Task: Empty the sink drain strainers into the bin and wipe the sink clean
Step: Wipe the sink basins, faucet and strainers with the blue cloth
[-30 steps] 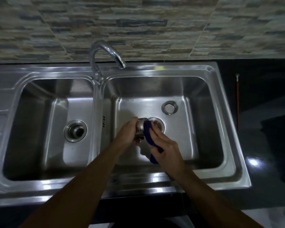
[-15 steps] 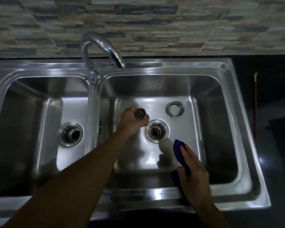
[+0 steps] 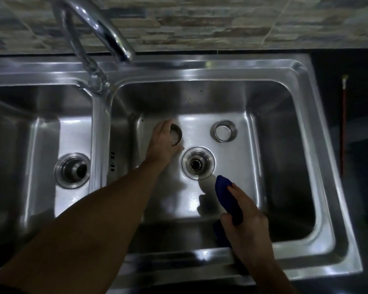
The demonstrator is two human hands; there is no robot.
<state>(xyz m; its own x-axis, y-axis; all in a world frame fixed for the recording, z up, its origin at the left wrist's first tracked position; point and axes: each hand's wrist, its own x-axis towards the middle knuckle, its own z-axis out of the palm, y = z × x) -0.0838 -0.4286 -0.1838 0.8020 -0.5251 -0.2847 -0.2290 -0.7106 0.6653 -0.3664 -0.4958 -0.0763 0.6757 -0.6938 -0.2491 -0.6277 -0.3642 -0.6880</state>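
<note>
Left hand [image 3: 163, 143] grips strainer [image 3: 175, 134] low over right basin floor, beside open drain [image 3: 198, 163] | right hand [image 3: 245, 221] clutches blue cloth [image 3: 226, 198] | step: reseat strainer | tip: keep it level, centre over drain, press flat

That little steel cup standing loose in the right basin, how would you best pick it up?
Pinch the steel cup by its flared rim, coming straight down from above. It stands upright with its mouth open, apart from the drain, so fingers can go one inside, one outside.
</note>
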